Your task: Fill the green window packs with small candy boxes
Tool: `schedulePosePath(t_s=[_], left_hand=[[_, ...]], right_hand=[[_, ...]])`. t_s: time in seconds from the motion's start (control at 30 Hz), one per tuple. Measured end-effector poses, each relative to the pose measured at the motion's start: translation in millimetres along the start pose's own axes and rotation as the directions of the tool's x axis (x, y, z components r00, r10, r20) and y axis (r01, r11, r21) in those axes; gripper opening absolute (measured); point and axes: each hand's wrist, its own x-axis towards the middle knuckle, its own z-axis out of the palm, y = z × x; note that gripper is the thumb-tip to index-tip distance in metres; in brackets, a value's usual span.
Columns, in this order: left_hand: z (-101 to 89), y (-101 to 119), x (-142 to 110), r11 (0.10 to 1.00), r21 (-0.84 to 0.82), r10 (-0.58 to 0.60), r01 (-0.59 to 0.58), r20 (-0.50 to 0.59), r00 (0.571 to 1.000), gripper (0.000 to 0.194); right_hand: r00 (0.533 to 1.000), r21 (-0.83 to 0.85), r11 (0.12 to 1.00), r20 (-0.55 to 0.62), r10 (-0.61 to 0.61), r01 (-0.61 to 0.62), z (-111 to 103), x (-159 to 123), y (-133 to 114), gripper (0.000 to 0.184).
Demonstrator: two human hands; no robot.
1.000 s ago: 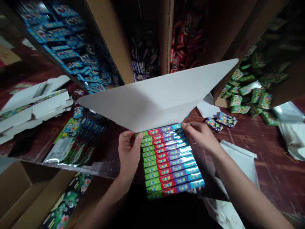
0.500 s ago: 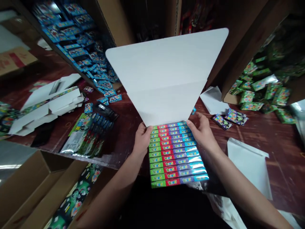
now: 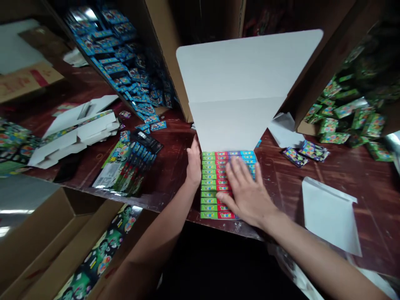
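Before me on the table lies a display box with a white raised lid (image 3: 237,121), its rows of small green, red, purple and blue packs (image 3: 209,182) facing up. My right hand (image 3: 246,187) rests flat over the packs, fingers spread, covering part of the red, purple and blue columns. Along the box's left side stands my left hand (image 3: 194,162), fingers stretched out and close to the edge or touching it.
Cartons hold blue packets (image 3: 125,62) at back left and green packets (image 3: 353,116) at right. Purple packets (image 3: 304,153) and a white folded card (image 3: 329,214) lie right. Flattened white cartons (image 3: 78,133) and a printed pack (image 3: 121,166) lie left. An open cardboard box (image 3: 40,237) stands below the edge.
The display box has come down onto the table, further from me. My right hand has left its upper corner and spread over the packs; my left hand has opened along the side.
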Motion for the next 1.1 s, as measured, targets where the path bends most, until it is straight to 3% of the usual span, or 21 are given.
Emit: schedulePosePath(t_s=[0.1,0.17,0.23,0.27,0.3,0.33,0.37,0.43,0.47,0.53,0.6,0.63,0.7,0.77,0.87,1.1], left_hand=[[-3.4,-3.3,0.1,0.999,0.042,0.009,-0.010,0.042,0.999,0.073],[-8.7,-2.0,2.0,0.990,0.129,0.060,-0.057,-0.016,0.998,0.074],[-13.3,4.8,7.9,0.968,0.224,0.149,-0.116,-0.134,0.980,0.071],[-14.6,10.7,12.5,0.956,0.255,0.192,-0.143,-0.179,0.965,0.070],[-15.2,18.0,17.8,0.946,0.281,0.221,-0.161,-0.196,0.955,0.070],[-15.1,26.7,23.5,0.935,0.314,0.229,-0.166,-0.176,0.957,0.075],[-14.7,36.2,28.8,0.915,0.374,0.202,-0.153,-0.095,0.975,0.085],[-14.3,56.0,34.6,0.811,0.575,0.026,-0.104,0.142,0.989,0.106],[-14.7,65.2,33.2,0.717,0.689,-0.119,-0.108,0.274,0.954,0.107],[-16.7,80.2,18.1,0.626,0.769,-0.277,-0.129,0.374,0.885,0.093],[-18.5,87.7,-12.3,0.542,0.810,-0.317,-0.222,0.442,0.839,0.070],[-18.4,88.3,-31.0,0.395,0.831,-0.312,-0.392,0.523,0.793,0.079],[-14.6,85.0,-67.5,0.150,0.759,-0.364,-0.633,0.638,0.679,0.110],[-6.6,80.2,-93.2,0.001,0.662,-0.431,-0.750,0.677,0.597,0.100],[4.9,77.3,-105.3,-0.098,0.609,-0.461,-0.787,0.673,0.578,0.067],[3.3,65.7,-112.4,-0.243,0.587,-0.458,-0.772,0.632,0.625,0.062]], right_hand=[[0.983,0.153,0.985,0.150,-0.105,0.081,-5.0,-2.3,-2.9,0.084],[0.985,0.319,0.946,0.133,-0.108,0.060,-11.9,-1.5,13.5,0.070],[0.994,0.498,0.866,-0.108,0.026,0.031,-25.5,4.0,38.8,0.058],[0.946,0.587,0.809,-0.281,0.161,0.036,-35.0,9.6,51.7,0.056],[0.858,0.652,0.756,-0.417,0.301,0.052,-45.8,16.9,63.3,0.057],[0.784,0.716,0.692,-0.480,0.393,0.092,-57.4,25.3,72.8,0.059],[0.774,0.789,0.598,-0.466,0.429,0.143,-68.7,33.6,80.0,0.065],[0.848,0.834,0.532,-0.383,0.366,0.147,-86.9,43.5,88.1,0.083],[0.910,0.857,0.490,-0.320,0.263,0.160,-92.2,42.0,89.7,0.089],[0.980,0.820,0.542,-0.197,-0.035,0.184,-92.7,22.9,89.5,0.087],[0.952,0.629,0.730,-0.049,-0.303,0.265,-79.4,-12.3,86.6,0.077],[0.930,0.464,0.826,0.013,-0.366,0.319,-68.8,-31.4,84.9,0.081],[0.909,0.192,0.901,0.080,-0.409,0.389,-45.8,-63.7,82.9,0.093],[0.907,0.029,0.909,0.047,-0.418,0.417,-28.1,-81.5,83.4,0.081],[0.894,-0.067,0.895,-0.060,-0.444,0.440,-19.9,-85.1,87.0,0.057],[0.891,-0.093,0.895,-0.092,-0.444,0.437,-15.0,-89.6,90.1,0.059]])
